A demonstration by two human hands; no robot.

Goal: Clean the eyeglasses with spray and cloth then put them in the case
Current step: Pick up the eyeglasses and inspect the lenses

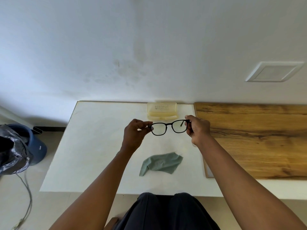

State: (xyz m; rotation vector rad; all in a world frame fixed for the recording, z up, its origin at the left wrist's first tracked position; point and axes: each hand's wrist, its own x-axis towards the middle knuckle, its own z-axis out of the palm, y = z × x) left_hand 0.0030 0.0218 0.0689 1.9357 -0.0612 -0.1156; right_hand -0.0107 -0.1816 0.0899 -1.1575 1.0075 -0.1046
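Black-framed eyeglasses point(167, 128) are held up above the white table point(93, 146), lenses facing me. My left hand point(134, 135) pinches the frame's left end, and my right hand point(197, 129) grips its right end. A crumpled pale green cloth point(162, 163) lies on the table below the glasses, nearer to me. A translucent yellowish case point(162, 111) stands open at the table's far edge, against the wall, just behind the glasses. No spray bottle is in view.
A wooden board point(255, 140) covers the table's right part. On the floor at the left stands a blue bin point(35, 145) with a black plastic bag point(12, 151), and a grey cable point(27, 196) trails beside it. A white wall rises behind the table.
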